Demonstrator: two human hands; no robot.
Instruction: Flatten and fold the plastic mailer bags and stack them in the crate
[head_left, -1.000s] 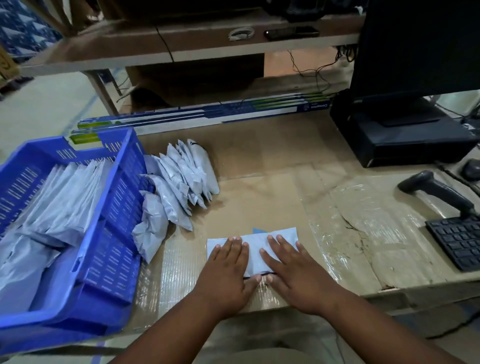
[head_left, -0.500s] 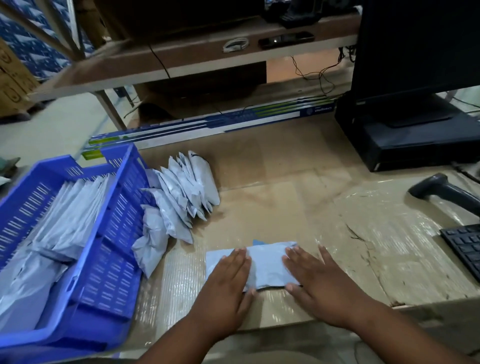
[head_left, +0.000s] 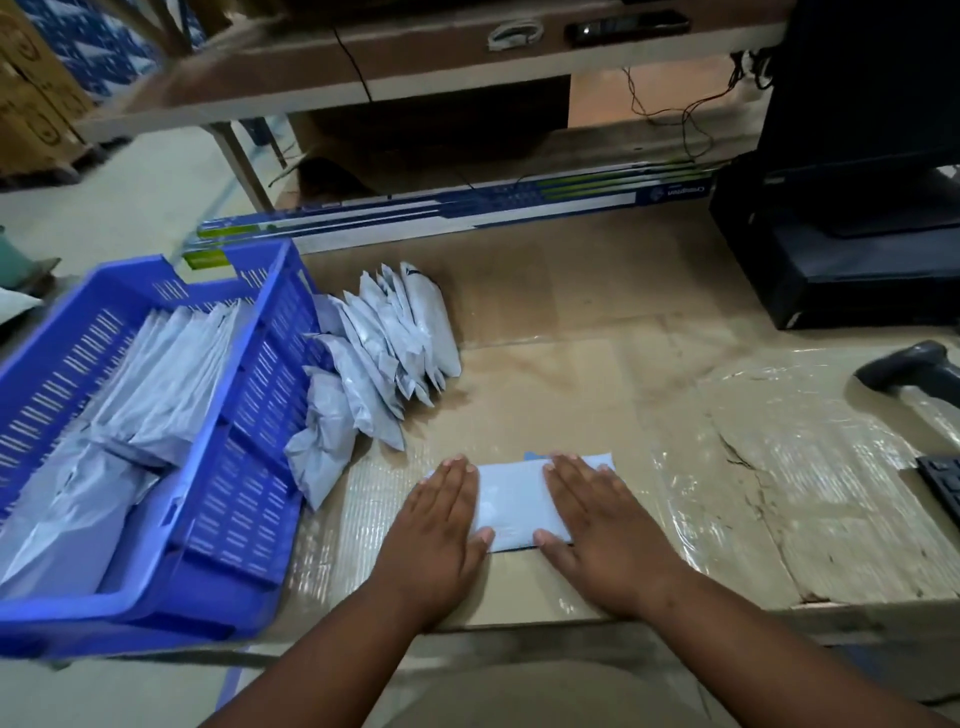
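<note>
Both hands lie flat, fingers straight and together, pressing down on a folded mailer bag (head_left: 511, 501) near the front edge of the counter (head_left: 597, 374). The left hand (head_left: 441, 525) covers the bag's left end, the right hand (head_left: 597, 525) its right end, and a bare strip of the bag shows between them; neither hand curls round anything.

The counter is covered in brown cardboard, with patches of clear, wrinkled tape that shine under the light; a ragged tear runs through the tape to the right of the hands. At the counter's left end sits a blue slotted crate (head_left: 249, 467), and inside it grey-white bags (head_left: 156, 374) lie flat and overlapped in a row. Just outside the crate's right wall a loose heap of unfolded mailer bags (head_left: 384, 353) leans against it, puffy and creased. At the back of the counter lies a long, thin blue, white and green carton (head_left: 467, 213). On the right stand a black monitor (head_left: 862, 93) on a black box, a handheld barcode scanner (head_left: 914, 371) and the corner of a keyboard (head_left: 943, 480). Behind the counter is a wooden shelf unit (head_left: 363, 67) with cables hanging, and beyond it a pale floor with cardboard boxes at the far left.

The bag under the hands is pale blue-grey, folded to a small, neat rectangle, lying flat with its long side across the counter; a sliver of brighter blue peeks out at its far edge.
</note>
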